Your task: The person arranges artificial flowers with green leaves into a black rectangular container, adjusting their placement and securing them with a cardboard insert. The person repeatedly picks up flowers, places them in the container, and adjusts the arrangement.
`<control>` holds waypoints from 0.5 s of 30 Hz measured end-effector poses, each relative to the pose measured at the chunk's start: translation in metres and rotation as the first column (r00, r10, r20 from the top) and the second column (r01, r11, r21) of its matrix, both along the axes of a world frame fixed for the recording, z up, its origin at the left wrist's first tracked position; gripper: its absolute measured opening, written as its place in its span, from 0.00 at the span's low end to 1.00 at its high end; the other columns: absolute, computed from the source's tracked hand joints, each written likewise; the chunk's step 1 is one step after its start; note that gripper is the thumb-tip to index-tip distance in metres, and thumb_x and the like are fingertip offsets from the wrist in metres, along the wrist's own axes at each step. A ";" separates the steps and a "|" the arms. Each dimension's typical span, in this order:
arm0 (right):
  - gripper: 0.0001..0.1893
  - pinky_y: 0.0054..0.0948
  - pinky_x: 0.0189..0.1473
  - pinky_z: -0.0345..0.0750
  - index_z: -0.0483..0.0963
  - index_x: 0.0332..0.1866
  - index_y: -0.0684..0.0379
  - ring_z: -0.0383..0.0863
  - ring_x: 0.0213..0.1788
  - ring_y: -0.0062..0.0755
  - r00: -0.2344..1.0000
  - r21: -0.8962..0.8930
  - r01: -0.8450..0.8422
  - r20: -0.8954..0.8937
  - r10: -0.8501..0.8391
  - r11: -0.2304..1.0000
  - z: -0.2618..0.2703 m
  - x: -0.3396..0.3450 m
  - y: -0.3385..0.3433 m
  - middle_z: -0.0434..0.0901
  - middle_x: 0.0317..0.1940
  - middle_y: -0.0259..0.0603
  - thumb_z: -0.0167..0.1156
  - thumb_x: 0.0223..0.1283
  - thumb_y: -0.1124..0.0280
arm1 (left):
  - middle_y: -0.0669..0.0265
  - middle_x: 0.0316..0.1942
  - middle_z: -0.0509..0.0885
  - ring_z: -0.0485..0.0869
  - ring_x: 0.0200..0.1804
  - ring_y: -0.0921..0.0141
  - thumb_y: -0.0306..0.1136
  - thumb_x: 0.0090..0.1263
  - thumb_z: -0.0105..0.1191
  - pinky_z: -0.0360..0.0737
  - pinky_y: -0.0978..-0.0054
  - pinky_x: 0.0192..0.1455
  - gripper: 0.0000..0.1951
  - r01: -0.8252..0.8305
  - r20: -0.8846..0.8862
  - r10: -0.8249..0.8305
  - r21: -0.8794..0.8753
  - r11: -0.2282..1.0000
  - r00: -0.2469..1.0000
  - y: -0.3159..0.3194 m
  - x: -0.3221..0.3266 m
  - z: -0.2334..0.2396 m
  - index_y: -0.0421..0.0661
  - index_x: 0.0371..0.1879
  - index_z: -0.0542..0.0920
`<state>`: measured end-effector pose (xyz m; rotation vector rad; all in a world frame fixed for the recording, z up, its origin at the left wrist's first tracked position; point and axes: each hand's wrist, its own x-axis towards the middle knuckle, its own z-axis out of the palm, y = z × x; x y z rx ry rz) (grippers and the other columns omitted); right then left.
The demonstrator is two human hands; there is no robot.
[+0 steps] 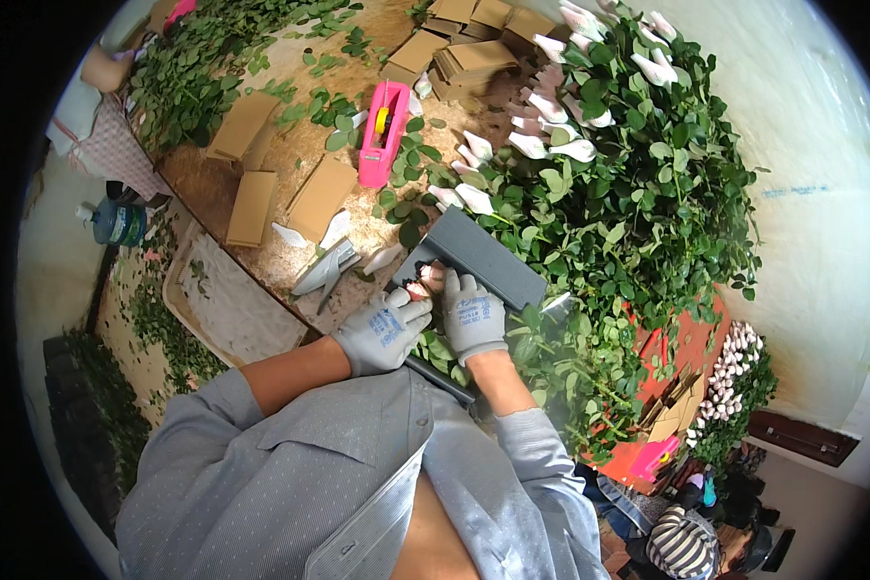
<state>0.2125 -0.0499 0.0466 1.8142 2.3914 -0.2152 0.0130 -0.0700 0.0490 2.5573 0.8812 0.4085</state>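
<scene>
Both my hands wear grey work gloves and meet over a dark grey trough-like holder (pixel 486 257). My left hand (pixel 386 328) has its fingers on a pale pink rose head (pixel 416 291). Beside it, my right hand (pixel 473 313) touches another pink rose head (pixel 432 275) with its fingertips. Green rose leaves (pixel 438 351) show between my wrists, inside the holder. How firmly either hand grips is hidden by the gloves. A grey stapler (pixel 326 268) lies left of the holder, near white foam net sleeves (pixel 335 228).
Cardboard sheets (pixel 322 196) and a pink tape dispenser (pixel 383 138) lie beyond the holder. A large heap of rose stems (pixel 623 203) with sleeved heads fills the right. A white-filled crate (pixel 221 304) stands lower left. Other people (pixel 685 540) are at lower right and upper left.
</scene>
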 end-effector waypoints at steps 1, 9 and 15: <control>0.16 0.45 0.43 0.84 0.75 0.58 0.54 0.89 0.44 0.41 1.000 -0.039 0.013 -0.017 -0.013 0.999 -0.001 -0.001 0.002 0.81 0.43 0.43 0.56 0.66 0.68 | 0.55 0.58 0.81 0.75 0.50 0.58 0.34 0.66 0.55 0.76 0.62 0.59 0.20 0.002 -0.002 -0.002 0.000 1.000 1.000 -0.001 0.000 0.000 0.36 0.54 0.85; 0.13 0.49 0.43 0.82 0.74 0.54 0.50 0.86 0.45 0.53 0.953 -0.116 -0.035 -0.303 -0.002 0.993 -0.010 0.011 0.007 0.82 0.45 0.45 0.58 0.64 0.70 | 0.61 0.60 0.82 0.76 0.57 0.61 0.38 0.68 0.54 0.75 0.59 0.57 0.20 -0.021 -0.051 0.020 -0.007 1.000 0.998 -0.002 -0.002 -0.006 0.42 0.55 0.84; 0.16 0.49 0.47 0.79 0.77 0.52 0.52 0.83 0.46 0.56 0.888 -0.017 0.069 -0.455 -0.069 0.997 -0.013 0.015 0.001 0.81 0.43 0.47 0.61 0.57 0.74 | 0.64 0.61 0.79 0.74 0.58 0.60 0.34 0.63 0.57 0.73 0.57 0.54 0.21 0.007 -0.033 -0.005 0.059 0.998 0.999 0.023 0.019 0.021 0.42 0.55 0.82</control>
